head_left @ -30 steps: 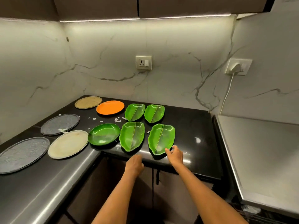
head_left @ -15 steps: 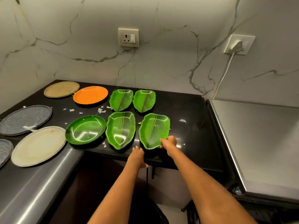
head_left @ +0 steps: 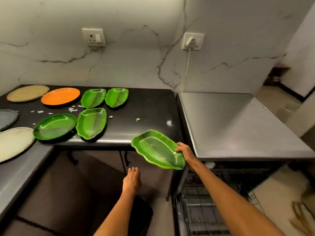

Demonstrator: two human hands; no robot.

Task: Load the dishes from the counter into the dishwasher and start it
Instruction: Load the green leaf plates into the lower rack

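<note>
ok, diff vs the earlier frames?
The right hand took hold of the front-right leaf plate and lifted it off the counter, right, toward the open dishwasher rack. The left hand left the counter edge and hangs open. The other plates stayed put.

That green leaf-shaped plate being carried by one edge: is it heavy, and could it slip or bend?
The green leaf-shaped plate keeps its shape though the right hand grips only one end, so it is probably stiff. One hand holding it out in the air suggests it is fairly light. Its glossy surface reflects the light, so it may be slippery, especially if wet.
</note>
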